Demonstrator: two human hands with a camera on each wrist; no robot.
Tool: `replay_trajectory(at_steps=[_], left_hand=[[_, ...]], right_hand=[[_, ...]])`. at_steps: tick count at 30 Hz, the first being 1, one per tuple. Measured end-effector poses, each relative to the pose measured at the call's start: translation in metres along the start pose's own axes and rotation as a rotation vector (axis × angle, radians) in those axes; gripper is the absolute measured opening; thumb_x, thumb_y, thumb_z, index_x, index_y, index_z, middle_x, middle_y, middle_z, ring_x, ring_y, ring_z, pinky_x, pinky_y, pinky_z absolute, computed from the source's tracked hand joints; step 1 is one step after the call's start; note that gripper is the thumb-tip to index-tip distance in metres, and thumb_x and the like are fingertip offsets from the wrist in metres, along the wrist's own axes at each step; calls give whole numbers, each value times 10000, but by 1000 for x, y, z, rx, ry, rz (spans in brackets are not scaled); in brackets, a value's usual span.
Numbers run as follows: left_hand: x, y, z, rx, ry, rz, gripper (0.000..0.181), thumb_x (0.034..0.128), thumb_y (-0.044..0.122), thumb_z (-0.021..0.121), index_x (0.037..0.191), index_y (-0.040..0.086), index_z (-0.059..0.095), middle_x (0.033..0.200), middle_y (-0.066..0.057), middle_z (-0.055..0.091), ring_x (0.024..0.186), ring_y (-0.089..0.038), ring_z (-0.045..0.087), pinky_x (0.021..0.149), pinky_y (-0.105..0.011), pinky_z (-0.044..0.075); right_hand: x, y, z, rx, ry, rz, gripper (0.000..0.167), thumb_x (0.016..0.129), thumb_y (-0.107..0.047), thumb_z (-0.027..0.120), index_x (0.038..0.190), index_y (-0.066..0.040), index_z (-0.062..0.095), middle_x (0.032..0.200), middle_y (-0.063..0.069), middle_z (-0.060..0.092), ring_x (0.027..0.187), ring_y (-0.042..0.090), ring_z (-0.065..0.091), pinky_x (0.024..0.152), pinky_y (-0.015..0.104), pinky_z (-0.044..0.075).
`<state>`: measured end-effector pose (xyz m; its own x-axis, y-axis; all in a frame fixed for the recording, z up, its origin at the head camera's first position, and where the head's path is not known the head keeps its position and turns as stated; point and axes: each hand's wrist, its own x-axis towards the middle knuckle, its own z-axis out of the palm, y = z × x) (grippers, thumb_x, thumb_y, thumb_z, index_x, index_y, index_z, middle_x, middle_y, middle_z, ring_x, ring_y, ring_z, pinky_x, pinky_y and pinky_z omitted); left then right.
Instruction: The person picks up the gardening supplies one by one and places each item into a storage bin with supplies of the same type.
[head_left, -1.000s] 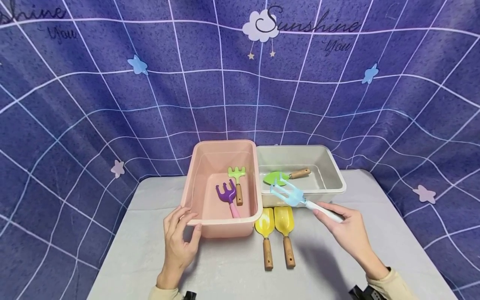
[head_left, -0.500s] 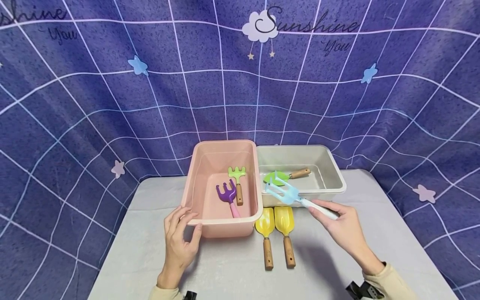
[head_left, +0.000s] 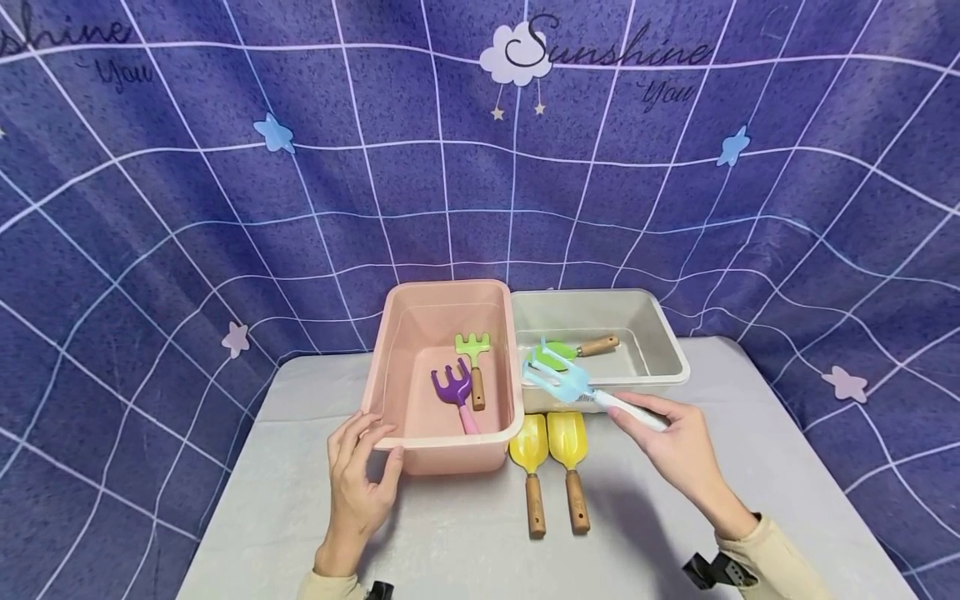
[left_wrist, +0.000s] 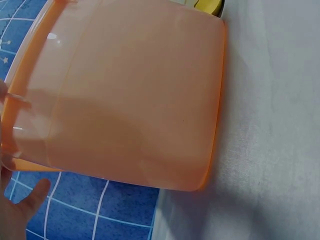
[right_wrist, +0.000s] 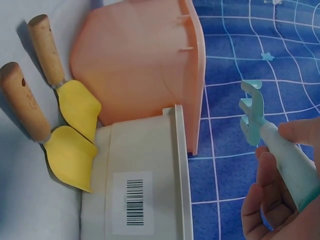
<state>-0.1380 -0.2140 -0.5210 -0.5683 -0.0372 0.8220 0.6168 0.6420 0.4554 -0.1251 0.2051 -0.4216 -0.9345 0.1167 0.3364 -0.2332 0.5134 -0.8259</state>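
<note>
At the near left corner of the pink bin [head_left: 450, 457], my left hand [head_left: 360, 475] holds the rim, its fingers hooked over the edge and the thumb near the outer wall. My right hand [head_left: 675, 442] grips the white handle of a light blue toy garden fork [head_left: 564, 382]. This fork is raised over the front rim of the grey bin [head_left: 600, 395], tines toward the upper left. A green trowel [head_left: 597, 346] with a wooden handle lies in the grey bin, partly behind the fork. Inside the pink bin lie a purple fork [head_left: 454, 387] and a green rake [head_left: 474, 350].
Two yellow shovels [head_left: 534, 504] with wooden handles lie side by side on the grey tabletop [head_left: 270, 500], before the grey bin. Both bins stand against each other. A blue checked cloth [head_left: 420, 192] hangs behind the table and at its sides.
My right hand has moved slightly left with the light blue fork, whose tines are now closer to the pink bin. The left hand keeps its place on the rim.
</note>
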Motion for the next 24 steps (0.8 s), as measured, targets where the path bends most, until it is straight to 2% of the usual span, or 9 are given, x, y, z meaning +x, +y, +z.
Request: replay_trajectory(at_steps=[6,12,24], left_hand=[[0,0,0,1,5,5,293,908,210,727,1138,34,772,1257,-200,695,1315,-479,514,1275,-344,276],[-1,-1,0,-1,6,5,292,912,218,731,1143,45,774,1253,-208,697,1313,-485,516,1279,-344,273],[-1,-1,0,-6,5,-2,298,896,198,737,1153,50,774,1264,-197,697,1321,-478,513,1279,-346,278]], right_hand=[[2,-2,1,22,-8,-9,272,888,-164,872,1151,-104,835,1027,103,825,728,-12,644,610,158,540],[3,-2,5,33,-24,-11,262,894,-162,867,1148,-106,836,1003,108,824,686,18,640,559,188,531],[8,-6,7,20,-25,-9,250,897,-196,867,1140,-138,844,1011,74,824,729,15,620,609,173,519]])
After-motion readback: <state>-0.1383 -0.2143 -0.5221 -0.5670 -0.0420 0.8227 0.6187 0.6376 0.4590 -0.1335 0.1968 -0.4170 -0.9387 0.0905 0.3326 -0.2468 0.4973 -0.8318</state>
